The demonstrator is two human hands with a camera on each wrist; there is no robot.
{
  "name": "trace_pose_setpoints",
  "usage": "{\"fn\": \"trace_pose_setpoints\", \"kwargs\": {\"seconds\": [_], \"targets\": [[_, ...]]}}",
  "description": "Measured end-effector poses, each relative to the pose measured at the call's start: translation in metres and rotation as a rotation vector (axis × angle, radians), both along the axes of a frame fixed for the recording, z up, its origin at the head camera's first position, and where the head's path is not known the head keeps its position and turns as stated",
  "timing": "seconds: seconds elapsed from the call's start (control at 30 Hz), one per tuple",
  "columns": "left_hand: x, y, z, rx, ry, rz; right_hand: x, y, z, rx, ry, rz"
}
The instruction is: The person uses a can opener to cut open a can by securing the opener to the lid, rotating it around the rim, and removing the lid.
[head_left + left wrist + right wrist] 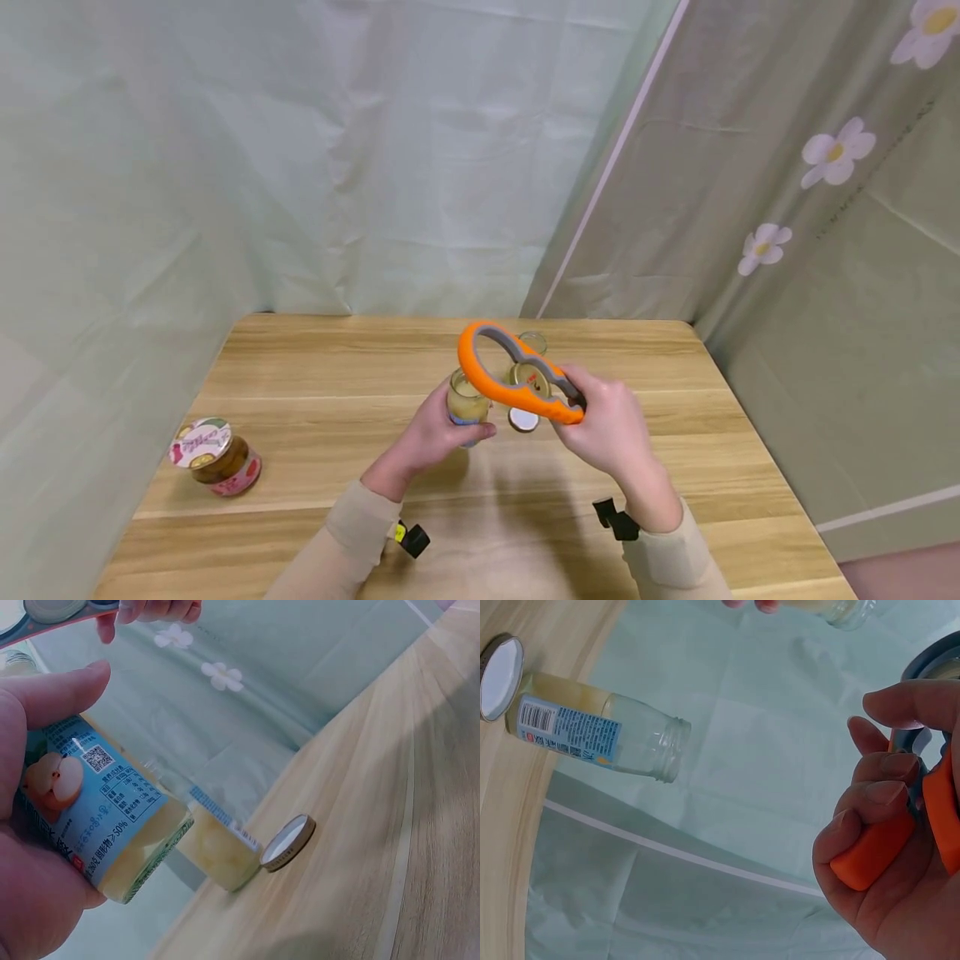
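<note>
My left hand (435,435) grips a lidless glass jar (468,408) of pale contents, tilted above the table. Its blue label (97,795) carries a fruit picture and faces the left wrist camera. In my right hand (611,425) is an orange and grey jar opener (510,397), its handles gripped by curled fingers. A gold lid (531,379) shows inside one of the opener's loops. The opener's far end overlaps the jar's mouth in the head view. Behind them stands a second lidless glass jar (570,712), mostly covered by the opener from above.
Beside the second jar a loose lid (523,420) lies with its white inside up. Far left on the wooden table (337,358) stands a pink-labelled jar (232,475) with a patterned lid. Pale curtains (420,167) hang behind the table and along its sides.
</note>
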State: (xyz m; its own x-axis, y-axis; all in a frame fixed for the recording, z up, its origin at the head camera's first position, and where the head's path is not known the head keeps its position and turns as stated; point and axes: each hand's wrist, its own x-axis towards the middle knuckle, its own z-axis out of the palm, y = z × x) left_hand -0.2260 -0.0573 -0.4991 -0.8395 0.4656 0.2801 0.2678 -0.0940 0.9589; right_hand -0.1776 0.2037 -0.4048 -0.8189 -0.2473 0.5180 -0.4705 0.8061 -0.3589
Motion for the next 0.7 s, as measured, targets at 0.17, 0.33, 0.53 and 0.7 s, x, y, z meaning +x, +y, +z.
{"fn": "trace_pose_setpoints", "kwargs": {"seconds": [0.17, 0.33, 0.53, 0.7], "targets": [[-0.003, -0.002, -0.003, -0.025, 0.007, 0.040, -0.001, 0.002, -0.002, 0.001, 0.000, 0.011], [-0.009, -0.005, -0.006, -0.059, -0.002, 0.108, -0.001, 0.004, 0.000, -0.004, -0.010, 0.013], [-0.012, -0.007, -0.008, -0.052, -0.029, 0.150, 0.000, 0.007, 0.002, 0.003, -0.020, 0.003], [-0.016, -0.007, -0.010, -0.046, -0.064, 0.189, 0.002, 0.009, 0.001, 0.007, -0.024, -0.004]]}}
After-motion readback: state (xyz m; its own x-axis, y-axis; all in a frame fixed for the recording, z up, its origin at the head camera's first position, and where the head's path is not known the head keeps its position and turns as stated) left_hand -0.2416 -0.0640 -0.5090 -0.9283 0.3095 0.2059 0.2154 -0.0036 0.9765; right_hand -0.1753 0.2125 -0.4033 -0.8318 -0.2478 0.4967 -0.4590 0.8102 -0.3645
